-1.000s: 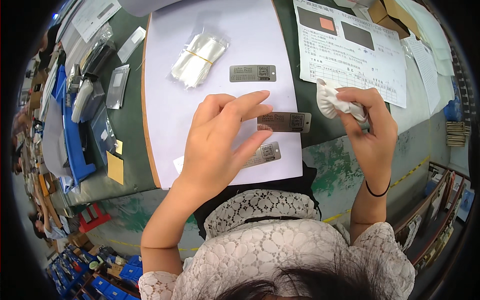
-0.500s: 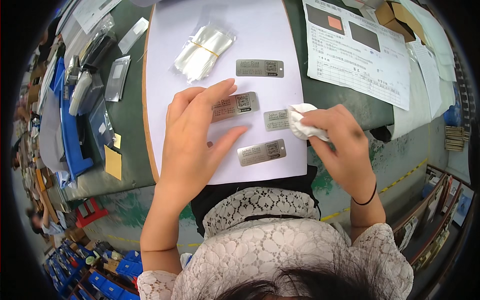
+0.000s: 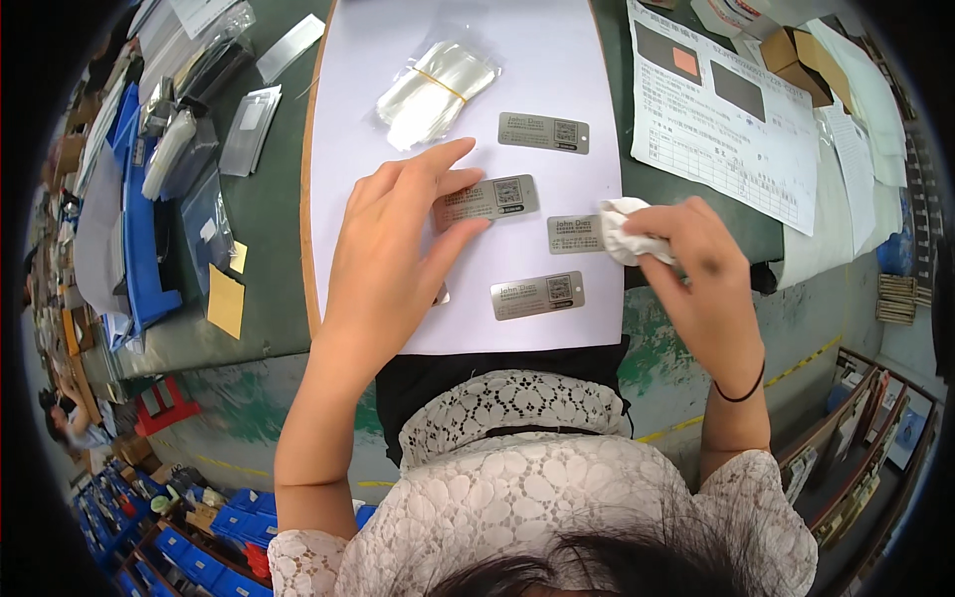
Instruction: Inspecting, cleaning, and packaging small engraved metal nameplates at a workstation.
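My left hand [image 3: 393,234] spans a silver metal tag [image 3: 509,206] with a QR code, fingers at its upper edge and thumb at its lower edge. The hand covers the tag's left part. A white crumpled wiping tissue [image 3: 622,221] is pinched in my right hand [image 3: 701,264], against the right end of another metal tag [image 3: 571,237]. That end is hidden. Similar tags lie flat: one tag [image 3: 542,133] farther off, one tag [image 3: 537,297] nearer me. The corner of a further piece [image 3: 442,297] peeks out beneath my left hand.
A bundle of clear plastic sleeves [image 3: 438,92] with a rubber band lies on the white sheet [image 3: 348,119]. To the left are a blue tray [image 3: 149,249], bagged items and yellow paper slips [image 3: 226,301]. A printed form [image 3: 731,129] and cardboard box [image 3: 806,62] are at right.
The view has shifted slightly. My left thumb and fingers have closed in on the tag's edges, and the tag has moved slightly away from me. The tissue has moved slightly right along its tag.
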A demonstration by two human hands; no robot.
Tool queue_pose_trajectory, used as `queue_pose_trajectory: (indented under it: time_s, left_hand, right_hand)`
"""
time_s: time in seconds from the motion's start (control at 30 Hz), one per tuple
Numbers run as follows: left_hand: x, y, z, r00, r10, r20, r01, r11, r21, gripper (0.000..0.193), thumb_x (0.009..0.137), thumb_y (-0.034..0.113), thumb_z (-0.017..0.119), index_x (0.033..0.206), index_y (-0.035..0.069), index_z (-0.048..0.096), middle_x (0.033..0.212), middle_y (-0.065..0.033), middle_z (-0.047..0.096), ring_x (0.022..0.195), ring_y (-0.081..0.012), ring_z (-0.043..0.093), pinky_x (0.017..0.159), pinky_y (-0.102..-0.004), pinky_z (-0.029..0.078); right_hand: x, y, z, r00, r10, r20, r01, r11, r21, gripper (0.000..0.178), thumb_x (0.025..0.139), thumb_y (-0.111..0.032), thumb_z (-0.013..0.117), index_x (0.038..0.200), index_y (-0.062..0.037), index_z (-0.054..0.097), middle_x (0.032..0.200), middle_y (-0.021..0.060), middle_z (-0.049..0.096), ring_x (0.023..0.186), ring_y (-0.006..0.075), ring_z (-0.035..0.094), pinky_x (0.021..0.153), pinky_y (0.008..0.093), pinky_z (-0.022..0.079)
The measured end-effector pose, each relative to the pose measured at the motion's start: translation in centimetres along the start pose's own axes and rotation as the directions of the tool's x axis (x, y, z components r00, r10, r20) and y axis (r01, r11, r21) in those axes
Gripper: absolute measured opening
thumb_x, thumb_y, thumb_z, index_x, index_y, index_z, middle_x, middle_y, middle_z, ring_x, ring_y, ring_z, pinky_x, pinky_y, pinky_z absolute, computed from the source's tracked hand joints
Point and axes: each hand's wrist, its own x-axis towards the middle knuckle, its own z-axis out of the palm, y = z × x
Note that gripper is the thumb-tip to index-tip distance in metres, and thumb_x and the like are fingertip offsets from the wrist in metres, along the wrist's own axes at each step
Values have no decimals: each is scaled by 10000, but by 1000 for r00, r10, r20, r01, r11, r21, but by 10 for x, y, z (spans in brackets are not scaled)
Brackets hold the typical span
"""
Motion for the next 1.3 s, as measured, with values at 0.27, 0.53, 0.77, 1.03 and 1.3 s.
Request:
queue_pose_trajectory:
  time_s: [0.27, 0.53, 0.77, 1.03, 1.3]
  left_hand:
    - [-7, -2, -18, 989, -14, -151, 13, 1000, -7, 514, 762, 76, 754, 1240, 84, 567, 1027, -40, 715, 896, -207, 585, 835, -328, 454]
    - [-51, -33, -53, 963, -263, -64, 261, 965, -28, 574, 748, -1, 752, 1278, 32, 536, 1148, -77, 682, 1048, -202, 622, 923, -321, 463]
    - [-77, -53, -61, 923, -256, -288, 232, 966, -115, 520, 793, 45, 728, 1277, 58, 541, 1138, -82, 663, 1033, -238, 593, 861, -358, 492]
    - [-100, -68, -76, 835, -392, -386, 309, 915, -261, 430, 847, 27, 661, 1261, 53, 550, 1114, -78, 680, 1008, -195, 638, 846, -311, 483]
    - [-92, -65, -82, 840, -330, -431, 244, 939, -244, 411, 852, 17, 651, 1250, 47, 554, 1105, -85, 681, 984, -195, 642, 824, -301, 491]
  right_hand:
    - [0, -7, -10, 984, 48, -170, -56, 998, -40, 304, 711, 127, 650, 978, -15, 617, 915, 88, 639, 778, 255, 567, 665, 326, 464]
    - [42, -46, 28, 989, -126, -82, 140, 969, 202, 337, 677, 117, 679, 983, -18, 628, 942, 90, 658, 759, 243, 578, 637, 310, 470]
    - [87, -83, 76, 944, -293, 150, 254, 938, 234, 317, 733, 94, 654, 1021, -37, 639, 862, 78, 635, 708, 200, 562, 617, 287, 465]
    - [108, -98, 125, 896, -421, 139, 395, 900, 182, 244, 767, 53, 647, 986, -42, 599, 847, 95, 603, 742, 255, 581, 637, 350, 468]
    - [93, -93, 96, 926, -263, 272, 256, 965, 61, 227, 788, 30, 631, 997, -39, 575, 848, 112, 587, 785, 275, 575, 685, 351, 478]
